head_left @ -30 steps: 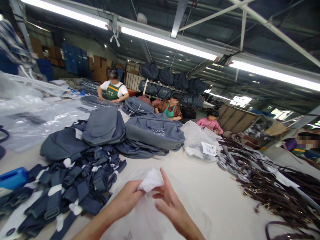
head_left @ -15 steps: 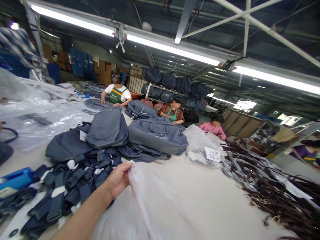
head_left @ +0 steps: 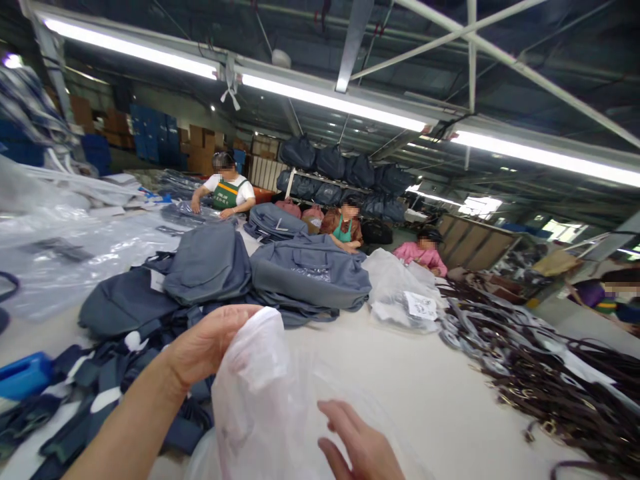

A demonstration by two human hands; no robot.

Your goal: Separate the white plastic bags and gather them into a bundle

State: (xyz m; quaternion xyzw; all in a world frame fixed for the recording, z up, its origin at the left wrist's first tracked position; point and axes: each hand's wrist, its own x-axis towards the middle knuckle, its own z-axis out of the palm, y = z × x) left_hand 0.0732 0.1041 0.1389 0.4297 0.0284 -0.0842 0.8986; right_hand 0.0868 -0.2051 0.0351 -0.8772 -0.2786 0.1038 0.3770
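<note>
My left hand (head_left: 220,340) grips the gathered top edge of a translucent plastic bag (head_left: 257,407), some of its fingers hidden behind the film. The bag hangs down towards me over the pale table. To its right, my right hand (head_left: 357,437) has its fingers apart and holds nothing; whether it touches the film I cannot tell. Just beyond the left hand lie grey-blue bags (head_left: 207,263). Dark blue webbing straps (head_left: 110,380) with buckles are heaped beside and under my left forearm.
A filled clear bag with a white label (head_left: 420,305) lies beyond the right hand. Dark brown straps with metal rings (head_left: 545,360) cover the right side. Plastic sheets (head_left: 115,260) spread at left, near a blue object (head_left: 27,377). Several people work across the table.
My left hand has moved slightly left and towards me, lifting more of the plastic bag into view. My right hand has come in from below. The view has turned a little to the right.
</note>
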